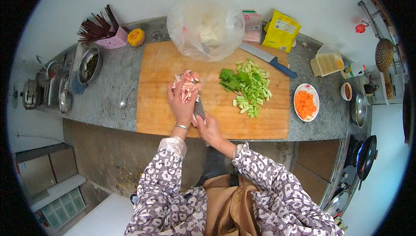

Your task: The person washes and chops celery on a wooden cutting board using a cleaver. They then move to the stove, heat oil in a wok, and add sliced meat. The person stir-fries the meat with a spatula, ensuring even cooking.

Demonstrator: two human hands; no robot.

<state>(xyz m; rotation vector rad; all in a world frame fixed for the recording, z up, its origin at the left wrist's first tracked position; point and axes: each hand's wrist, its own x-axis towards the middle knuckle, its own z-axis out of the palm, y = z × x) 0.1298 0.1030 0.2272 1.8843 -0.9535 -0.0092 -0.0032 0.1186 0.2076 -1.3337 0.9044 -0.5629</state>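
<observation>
My left hand (180, 104) is cupped on a pile of chopped pink meat (190, 81), on the left half of the wooden cutting board (157, 59). My right hand (207, 125) grips a cleaver at the board's front edge; its grey blade (198, 108) runs under my left hand and the meat, partly hidden. Right of these lies a heap of chopped celery with leaves (252, 84). A second knife with a blue handle (281, 67) lies along the back right of the board.
A plastic bag (203, 15) and yellow packet (281, 30) stand behind. A plate of carrot pieces (306, 101) and plastic containers (325, 63) are right; a wok (367, 158) is lower right. Left are chopsticks in a pink holder (112, 41), steel bowls (90, 65) and a spoon (123, 102).
</observation>
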